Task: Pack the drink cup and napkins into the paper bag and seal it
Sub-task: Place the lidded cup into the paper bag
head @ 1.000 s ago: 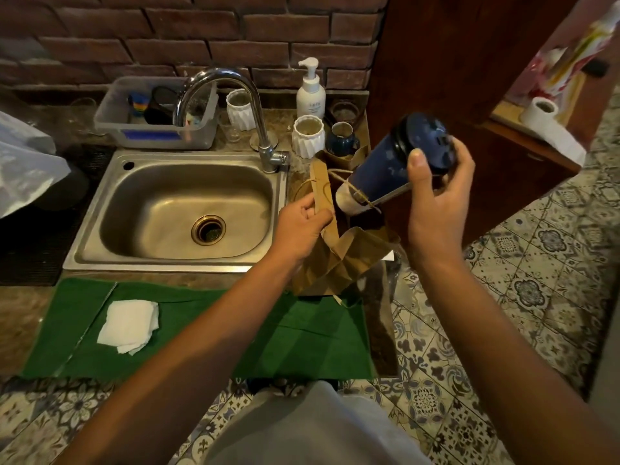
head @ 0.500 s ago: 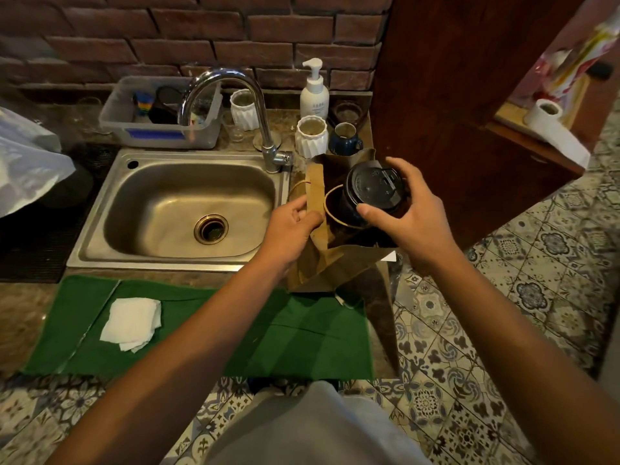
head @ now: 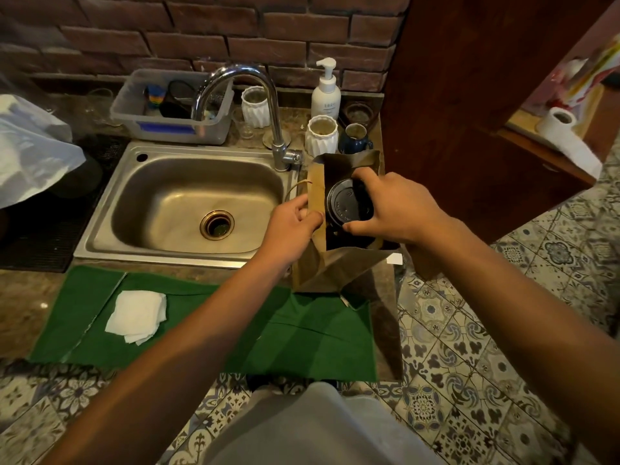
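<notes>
A brown paper bag [head: 330,268] stands open on the counter, right of the sink. My left hand [head: 293,223] pinches the bag's left wall near the rim. My right hand [head: 391,206] grips the drink cup [head: 344,204] from above by its black lid; the cup is upright, its body down inside the bag and mostly hidden. A stack of white napkins [head: 136,315] lies on the green cloth [head: 302,340] at the front left, apart from both hands.
A steel sink [head: 174,199] with a tall faucet [head: 265,109] fills the middle. Behind the bag stand white ribbed cups [head: 321,135], a blue mug [head: 355,138] and a soap pump bottle [head: 326,92]. A wooden cabinet [head: 469,112] rises at the right.
My right hand turned the tilted cup upright and lowered it into the bag. My left hand kept hold of the bag's left wall.
</notes>
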Demonstrator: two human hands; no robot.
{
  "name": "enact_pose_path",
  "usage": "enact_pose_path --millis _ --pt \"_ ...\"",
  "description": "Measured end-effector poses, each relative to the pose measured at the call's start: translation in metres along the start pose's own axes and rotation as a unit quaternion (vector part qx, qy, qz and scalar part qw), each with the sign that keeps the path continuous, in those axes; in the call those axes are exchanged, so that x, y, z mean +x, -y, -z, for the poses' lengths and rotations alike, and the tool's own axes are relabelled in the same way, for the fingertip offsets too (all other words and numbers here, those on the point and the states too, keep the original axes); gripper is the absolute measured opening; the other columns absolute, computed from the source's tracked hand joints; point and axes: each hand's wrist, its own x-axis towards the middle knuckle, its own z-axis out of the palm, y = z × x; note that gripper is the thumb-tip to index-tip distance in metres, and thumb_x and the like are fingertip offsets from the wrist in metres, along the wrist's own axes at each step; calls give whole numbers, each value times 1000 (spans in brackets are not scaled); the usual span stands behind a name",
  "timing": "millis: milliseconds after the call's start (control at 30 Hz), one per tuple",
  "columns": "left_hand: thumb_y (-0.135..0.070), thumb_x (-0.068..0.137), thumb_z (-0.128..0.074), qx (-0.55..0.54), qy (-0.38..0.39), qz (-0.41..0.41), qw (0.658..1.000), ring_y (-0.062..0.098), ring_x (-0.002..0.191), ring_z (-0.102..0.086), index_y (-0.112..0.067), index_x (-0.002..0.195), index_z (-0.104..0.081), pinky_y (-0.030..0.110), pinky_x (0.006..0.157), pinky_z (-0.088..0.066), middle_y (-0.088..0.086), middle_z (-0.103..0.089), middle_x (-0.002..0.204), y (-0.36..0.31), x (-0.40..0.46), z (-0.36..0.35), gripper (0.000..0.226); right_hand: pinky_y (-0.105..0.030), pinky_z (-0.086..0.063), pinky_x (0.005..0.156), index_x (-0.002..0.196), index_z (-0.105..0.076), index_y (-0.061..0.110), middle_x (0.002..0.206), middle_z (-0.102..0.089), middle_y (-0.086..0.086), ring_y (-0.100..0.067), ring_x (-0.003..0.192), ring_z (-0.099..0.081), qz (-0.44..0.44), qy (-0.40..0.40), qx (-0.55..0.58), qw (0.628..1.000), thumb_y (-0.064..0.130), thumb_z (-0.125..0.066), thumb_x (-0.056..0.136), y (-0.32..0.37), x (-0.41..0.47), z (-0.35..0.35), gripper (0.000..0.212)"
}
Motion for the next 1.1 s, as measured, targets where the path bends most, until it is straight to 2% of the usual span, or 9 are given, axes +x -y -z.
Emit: enact_pose_path --millis 133,333,433,567,633,700,800,967,1100 --pt "-6 95 -58 2 -4 2 1000 45 97 -70 -29 110 -72 57 91 -57 26 -74 99 3 1 3 30 -35 -44 69 147 -37 24 123 -67 -8 -29 110 -62 -1 35 -56 998 71 -69 79 5 15 -2 89" --pt "-5 96 -57 2 -22 -2 1000 38 94 -73 -30 105 -72 51 87 -58 27 -73 101 0 8 14 31 -44 -49 88 140 -43 19 127 -67 -8 -33 121 -55 -4 65 -114 991 72 -67 77 19 30 -5 86" --pt "-7 95 -58 12 -18 -4 1000 30 87 -72 -21 115 -72 51 82 -58 24 -74 96 3 9 17 28 -45 -47 91 132 -49 16 122 -68 -10 -34 117 -55 -19 33 -84 996 80 -59 77 23 32 -2 86" --pt "-8 95 -59 22 -35 1 999 43 88 -72 -25 111 -71 59 83 -58 23 -75 92 6 13 21 26 -46 -45 92 130 -52 15 121 -69 -10 -34 115 -56 -38 -24 -56 997 88 -59 69 24 30 0 95" --pt "-8 96 -59 29 -44 2 999 36 78 -73 -25 125 -64 49 79 -61 12 -76 79 6 15 23 34 -47 -44 90 123 -54 14 118 -69 -9 -34 113 -56 -44 -36 -69 996 91 -57 66 24 29 -2 96" --pt "-11 97 -59 71 -66 -4 995 15 66 -70 -23 148 -44 32 66 -57 -3 -72 67 5 17 24 56 -46 -44 88 117 -56 15 113 -70 -9 -34 108 -56 -41 -48 -80 995 91 -53 67 26 29 -4 91" --pt "-22 94 -61 197 -90 -57 974 15 73 -70 -28 157 -20 36 66 -56 -5 -73 84 3 17 23 76 -44 -44 89 124 -54 13 115 -69 -10 -33 108 -57 -33 -47 -45 997 84 -55 69 30 29 0 90" --pt "-15 92 -66 252 -134 -81 955 18 71 -64 -20 144 -35 40 65 -50 -1 -65 74 -1 21 20 61 -46 -49 92 143 -42 19 127 -66 -10 -35 114 -58 -8 -20 -33 999 72 -63 73 29 30 6 90" --pt "-15 92 -67 246 -133 -82 957 17 66 -63 -20 139 -37 39 62 -49 4 -66 74 0 26 21 56 -44 -49 88 136 -46 15 129 -65 -11 -34 116 -59 -19 9 -91 996 70 -62 77 30 37 2 82"
